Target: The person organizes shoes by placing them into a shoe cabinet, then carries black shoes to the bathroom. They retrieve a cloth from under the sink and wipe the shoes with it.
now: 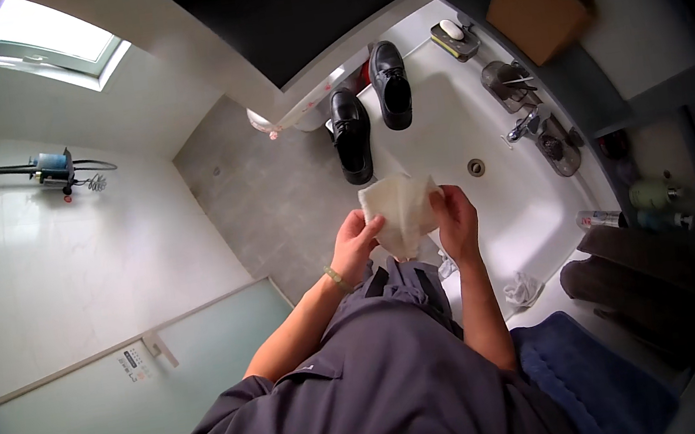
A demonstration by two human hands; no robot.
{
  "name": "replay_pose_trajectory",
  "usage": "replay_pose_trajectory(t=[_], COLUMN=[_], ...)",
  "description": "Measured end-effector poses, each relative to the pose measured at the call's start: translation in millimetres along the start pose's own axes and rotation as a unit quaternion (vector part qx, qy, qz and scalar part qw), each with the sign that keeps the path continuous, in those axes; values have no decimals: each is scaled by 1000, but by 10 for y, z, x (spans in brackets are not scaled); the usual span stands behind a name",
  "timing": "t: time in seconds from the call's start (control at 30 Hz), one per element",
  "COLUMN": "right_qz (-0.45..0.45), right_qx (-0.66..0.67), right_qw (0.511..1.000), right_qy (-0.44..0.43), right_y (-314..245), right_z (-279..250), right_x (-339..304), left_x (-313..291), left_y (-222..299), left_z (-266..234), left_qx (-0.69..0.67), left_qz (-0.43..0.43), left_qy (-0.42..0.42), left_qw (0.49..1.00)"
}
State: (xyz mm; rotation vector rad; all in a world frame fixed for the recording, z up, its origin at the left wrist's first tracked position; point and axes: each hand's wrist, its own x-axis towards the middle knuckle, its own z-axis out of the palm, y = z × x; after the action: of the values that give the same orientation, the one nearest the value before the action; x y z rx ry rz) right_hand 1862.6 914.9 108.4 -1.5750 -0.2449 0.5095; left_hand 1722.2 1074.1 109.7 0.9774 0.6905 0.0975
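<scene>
An off-white cloth (402, 210) is stretched between my two hands, in front of my waist near the basin's left edge. My left hand (355, 244) pinches its left side, thumb on top. Its right side is gripped by my right hand (458, 222), whose fingertips are partly hidden behind the fabric. Just beyond the cloth, a black shoe (351, 139) rests at the basin's left rim. Farther back, a second black shoe (392, 86) sits on the same edge. Neither hand touches the shoes.
The white basin (441, 130) has a faucet (525, 125) on its right. A crumpled white cloth (523, 289) lies at its near corner. Right of me are a blue towel (593, 378) and a dark brown cloth (635, 267). An open cabinet door (294, 13) overhangs the far side.
</scene>
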Motion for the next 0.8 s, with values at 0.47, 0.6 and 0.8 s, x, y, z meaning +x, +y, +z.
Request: replay_pose_trajectory(t=[0.47, 0.6, 0.8], right_qz=[-4, 143, 178], right_qx=[91, 180, 208], right_qw=[992, 928, 912], right_qy=[92, 293, 306], right_y=[-193, 242, 429], right_z=[-705, -1467, -1845], right_x=[485, 959, 1922], left_x=[877, 1699, 2647], left_y=[350, -78, -444], left_z=[685, 949, 1185], left_qx=[303, 110, 235], left_qz=[-29, -241, -218], left_qy=[-238, -184, -118], left_qw=[922, 947, 940])
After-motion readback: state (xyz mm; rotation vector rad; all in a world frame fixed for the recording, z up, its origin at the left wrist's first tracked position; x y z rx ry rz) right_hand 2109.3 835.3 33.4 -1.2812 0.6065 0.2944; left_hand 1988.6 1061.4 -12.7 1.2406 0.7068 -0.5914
